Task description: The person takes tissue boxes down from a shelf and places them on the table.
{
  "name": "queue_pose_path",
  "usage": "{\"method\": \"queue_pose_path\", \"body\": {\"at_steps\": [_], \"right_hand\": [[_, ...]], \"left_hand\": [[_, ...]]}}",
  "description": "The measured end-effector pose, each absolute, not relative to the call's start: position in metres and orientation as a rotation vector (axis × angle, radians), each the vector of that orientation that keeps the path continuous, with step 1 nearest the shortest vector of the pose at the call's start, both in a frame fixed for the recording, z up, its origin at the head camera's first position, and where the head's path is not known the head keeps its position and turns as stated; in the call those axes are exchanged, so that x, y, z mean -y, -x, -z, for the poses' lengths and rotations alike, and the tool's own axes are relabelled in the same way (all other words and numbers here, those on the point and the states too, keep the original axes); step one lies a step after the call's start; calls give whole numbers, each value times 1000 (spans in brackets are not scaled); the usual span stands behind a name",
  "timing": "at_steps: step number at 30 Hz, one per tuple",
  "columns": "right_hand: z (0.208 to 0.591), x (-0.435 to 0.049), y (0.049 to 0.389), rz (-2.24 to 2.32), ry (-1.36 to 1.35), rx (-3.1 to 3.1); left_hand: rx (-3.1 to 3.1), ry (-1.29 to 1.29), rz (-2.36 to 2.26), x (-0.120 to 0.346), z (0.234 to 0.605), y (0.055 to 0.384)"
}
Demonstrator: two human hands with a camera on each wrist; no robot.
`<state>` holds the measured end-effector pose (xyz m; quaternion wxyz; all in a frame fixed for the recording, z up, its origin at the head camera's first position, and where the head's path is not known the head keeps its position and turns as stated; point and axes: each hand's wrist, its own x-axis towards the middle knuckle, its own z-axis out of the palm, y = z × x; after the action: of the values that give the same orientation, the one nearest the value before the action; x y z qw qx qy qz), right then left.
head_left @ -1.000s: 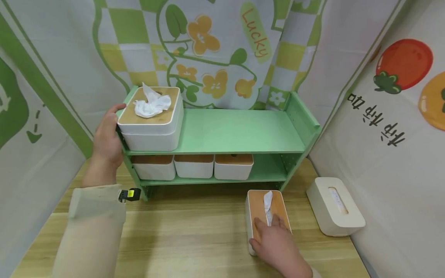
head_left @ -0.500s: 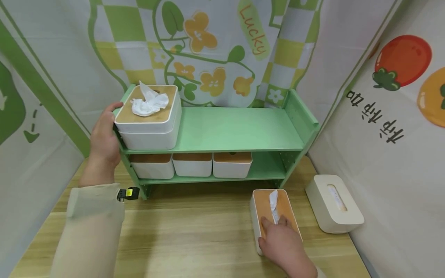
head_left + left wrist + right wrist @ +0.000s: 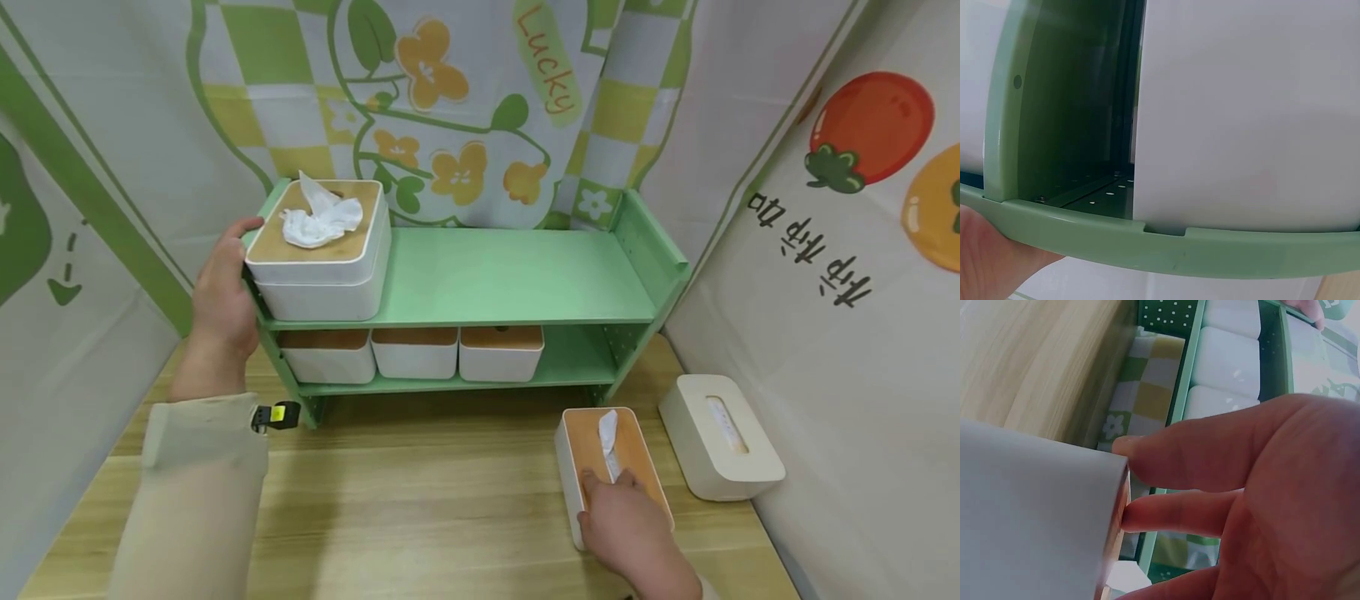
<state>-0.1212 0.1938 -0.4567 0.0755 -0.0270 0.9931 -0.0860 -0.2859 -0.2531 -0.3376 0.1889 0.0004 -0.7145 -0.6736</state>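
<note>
My left hand [image 3: 225, 296] grips the left side panel of a green two-tier shelf [image 3: 510, 275]; in the left wrist view part of the left hand [image 3: 985, 256] shows behind the panel's edge. My right hand [image 3: 628, 529] lies over a white tissue box [image 3: 567, 467] with a wooden lid, on the table before the shelf's right end. Its fingertips press the lid beside a tuft of tissue [image 3: 609, 433], the thumb at the left edge. In the right wrist view the right hand's fingers [image 3: 1179, 512] reach fairly straight to the lid.
On the upper shelf's left end stands a large white tissue box [image 3: 322, 292] with a wooden lid and crumpled tissue [image 3: 322, 223]. Several smaller boxes [image 3: 416, 357] line the lower shelf. A cream tissue box [image 3: 716, 437] sits at the table's right edge, against the printed cloth wall [image 3: 847, 350].
My right hand has slid the wooden-lidded tissue box rightward over the table, nearer the cream box. My left hand stays on the shelf's side panel. The head view has shifted slightly.
</note>
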Motion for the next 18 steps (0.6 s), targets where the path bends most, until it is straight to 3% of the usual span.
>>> {"method": "queue_pose_path", "body": {"at_steps": [18], "right_hand": [[460,-229,128,243,7,-2941]], "left_hand": [[1923,9,1950,253,340,289]]}}
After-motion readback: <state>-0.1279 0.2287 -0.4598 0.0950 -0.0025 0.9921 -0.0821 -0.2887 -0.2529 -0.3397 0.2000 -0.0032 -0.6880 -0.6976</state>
